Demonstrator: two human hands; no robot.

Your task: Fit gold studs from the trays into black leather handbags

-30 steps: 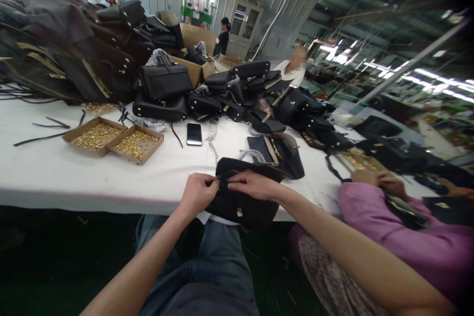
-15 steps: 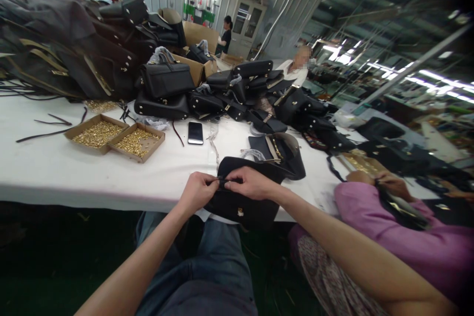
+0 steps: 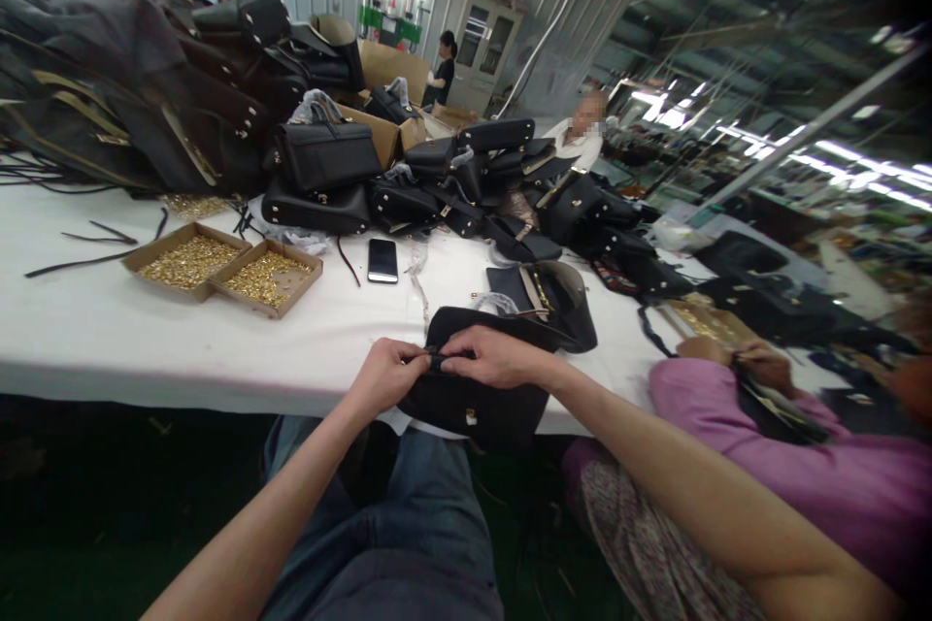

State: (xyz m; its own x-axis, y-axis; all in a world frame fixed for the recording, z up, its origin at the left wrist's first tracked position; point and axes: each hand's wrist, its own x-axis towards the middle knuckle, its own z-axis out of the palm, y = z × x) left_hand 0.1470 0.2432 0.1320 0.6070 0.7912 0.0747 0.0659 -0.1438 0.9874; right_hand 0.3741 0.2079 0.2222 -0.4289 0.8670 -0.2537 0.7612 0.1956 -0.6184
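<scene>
A black handbag (image 3: 495, 408) with a gold clasp on its front lies at the table's near edge, partly over my lap. Its flap is folded back, away from me. My left hand (image 3: 389, 374) pinches a small black piece, apparently a strap, at the bag's upper left edge. Close beside it, my right hand (image 3: 491, 356) grips the same strap between thumb and fingers. The fingertips of both hands nearly meet, and they hide most of the piece. Just beyond the bag lies another black bag (image 3: 575, 306), open, with plastic wrapping near its handle.
Two cardboard trays of gold metal pieces (image 3: 193, 260) (image 3: 271, 277) and a phone (image 3: 382, 261) lie on the white table (image 3: 182, 349). Black handbags (image 3: 327, 158) are piled along the back. At right, a co-worker in a purple sleeve (image 3: 757, 417) handles a dark bag.
Both my hands stay at the same spot on the bag's edge, with hardly any movement. The view has shifted slightly, and the co-worker's arm at right has moved a little.
</scene>
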